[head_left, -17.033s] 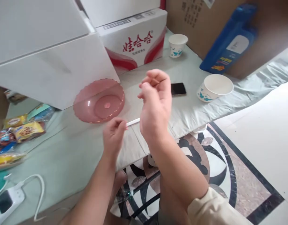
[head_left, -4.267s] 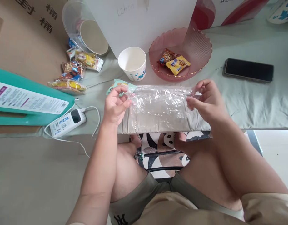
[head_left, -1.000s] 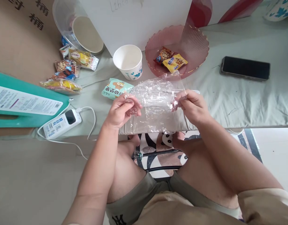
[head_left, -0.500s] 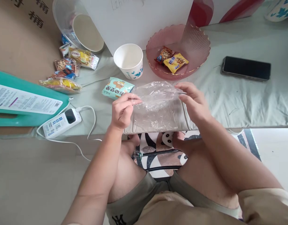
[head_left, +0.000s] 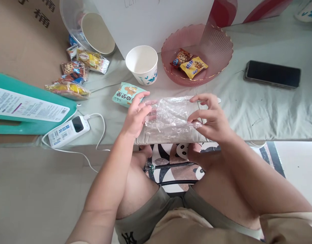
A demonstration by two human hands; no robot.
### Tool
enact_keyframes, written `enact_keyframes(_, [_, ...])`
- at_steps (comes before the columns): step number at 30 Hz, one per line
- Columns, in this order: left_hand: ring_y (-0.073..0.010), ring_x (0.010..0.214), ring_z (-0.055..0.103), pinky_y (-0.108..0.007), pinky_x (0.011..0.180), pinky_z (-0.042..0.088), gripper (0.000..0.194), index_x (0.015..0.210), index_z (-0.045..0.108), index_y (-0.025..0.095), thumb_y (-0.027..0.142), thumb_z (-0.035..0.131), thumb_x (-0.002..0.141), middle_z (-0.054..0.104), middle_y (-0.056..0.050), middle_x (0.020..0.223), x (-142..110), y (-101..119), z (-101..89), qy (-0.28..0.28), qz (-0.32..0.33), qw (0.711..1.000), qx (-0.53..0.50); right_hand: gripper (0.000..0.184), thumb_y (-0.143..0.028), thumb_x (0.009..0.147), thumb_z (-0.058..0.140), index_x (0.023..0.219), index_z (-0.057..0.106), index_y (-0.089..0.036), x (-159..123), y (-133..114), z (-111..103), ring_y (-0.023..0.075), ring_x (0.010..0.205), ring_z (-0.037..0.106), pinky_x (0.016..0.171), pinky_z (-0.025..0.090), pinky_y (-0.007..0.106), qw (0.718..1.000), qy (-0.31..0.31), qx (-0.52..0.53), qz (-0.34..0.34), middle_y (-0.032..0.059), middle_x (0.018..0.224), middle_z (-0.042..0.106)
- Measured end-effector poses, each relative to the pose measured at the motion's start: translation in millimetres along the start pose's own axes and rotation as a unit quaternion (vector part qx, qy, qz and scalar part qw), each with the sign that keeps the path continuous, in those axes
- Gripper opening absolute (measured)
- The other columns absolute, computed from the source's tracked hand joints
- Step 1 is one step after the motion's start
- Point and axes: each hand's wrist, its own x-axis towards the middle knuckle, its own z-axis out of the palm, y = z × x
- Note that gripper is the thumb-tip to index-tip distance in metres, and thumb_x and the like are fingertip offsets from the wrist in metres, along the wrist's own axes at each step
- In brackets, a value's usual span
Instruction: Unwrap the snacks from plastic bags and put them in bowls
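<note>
The bowl [head_left: 219, 51] is ribbed translucent pink with a gold rim; left of it, the cup [head_left: 141, 64] is white with blue-teal leaf shapes.

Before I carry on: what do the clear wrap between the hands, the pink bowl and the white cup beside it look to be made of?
Clear wrap: thin, glossy plastic film; see-through, with sharp creases and glints.
Pink bowl: smooth, tinted, translucent glass or hard plastic, ribbed with a gold-coloured rim; I can't tell which.
White cup: probably coated paper, matte-looking, with a rolled lip and printed blue pattern.
</note>
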Motion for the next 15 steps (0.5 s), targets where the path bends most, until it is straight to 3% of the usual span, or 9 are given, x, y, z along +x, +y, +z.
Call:
enact_keyframes(3, [-0.0194,0.086,0.075,-0.030,0.071,0.060,0.074,0.140,0.048,0.034,0.031,0.081,0.074,0.073,-0.005,0.111,0.0,-3.3,-0.7,-0.047,-0.035,0.998,0.015,0.018,-0.028,0.086,0.062,0.080,0.079,-0.027,-4.5,0.5,-2.4,0.0368,0.140,0.043,0.119,0.032,0.062,0.994,-0.103,-0.028,-0.040,0.0057,0.142,0.056])
enact_keyframes(6, [-0.0184,0.086,0.076,-0.032,0.078,0.061,0.079,0.140,0.046,0.032,0.019,0.082,0.071,0.074,-0.004,0.107,0.8,-8.5,-0.4,-0.062,-0.023,0.997,0.029,0.025,-0.032,0.089,0.058,0.077,0.079,-0.024,-6.5,0.9,-5.3,0.0436,0.154,0.025,0.122,0.024,0.067,0.980,-0.187,-0.004,-0.063,0.0047,0.154,0.050])
enact_keyframes(8, [-0.0181,0.087,0.077,-0.033,0.083,0.062,0.077,0.138,0.047,0.031,0.016,0.082,0.071,0.074,-0.005,0.109,1.6,-10.8,0.0,-0.058,-0.003,0.998,0.038,0.029,-0.034,0.093,0.055,0.076,0.076,-0.022,-5.4,1.5,-6.4,0.0409,0.152,0.033,0.123,0.026,0.064,0.986,-0.158,0.012,-0.044,0.0067,0.150,0.054])
enact_keyframes(11, [-0.0181,0.088,0.077,-0.034,0.086,0.062,0.074,0.137,0.050,0.031,0.017,0.082,0.071,0.074,-0.006,0.113,2.2,-11.0,-0.9,-0.048,0.026,0.998,0.026,0.024,-0.044,0.091,0.066,0.104,0.072,-0.025,-1.8,4.3,-3.5,0.0337,0.136,0.053,0.118,0.040,0.057,0.997,-0.004,0.034,0.069,0.0108,0.138,0.061])
enact_keyframes(13, [-0.0176,0.087,0.077,-0.033,0.085,0.063,0.075,0.136,0.052,0.033,0.018,0.083,0.070,0.074,-0.003,0.113,2.0,-8.6,-3.1,-0.042,0.037,0.998,-0.001,0.056,-0.051,0.081,0.077,0.129,0.061,-0.027,0.5,6.4,1.0,0.0315,0.127,0.059,0.109,0.049,0.054,0.983,0.048,0.088,0.157,0.0115,0.134,0.062])
enact_keyframes(15, [-0.0176,0.089,0.077,-0.032,0.085,0.064,0.076,0.134,0.054,0.036,0.019,0.086,0.067,0.075,-0.002,0.114,1.2,-4.2,-5.3,-0.038,0.038,0.998,-0.035,0.070,-0.052,0.074,0.083,0.133,0.056,-0.026,2.5,6.6,5.4,0.0290,0.115,0.065,0.097,0.056,0.048,0.960,0.023,0.169,0.221,0.0100,0.123,0.067])
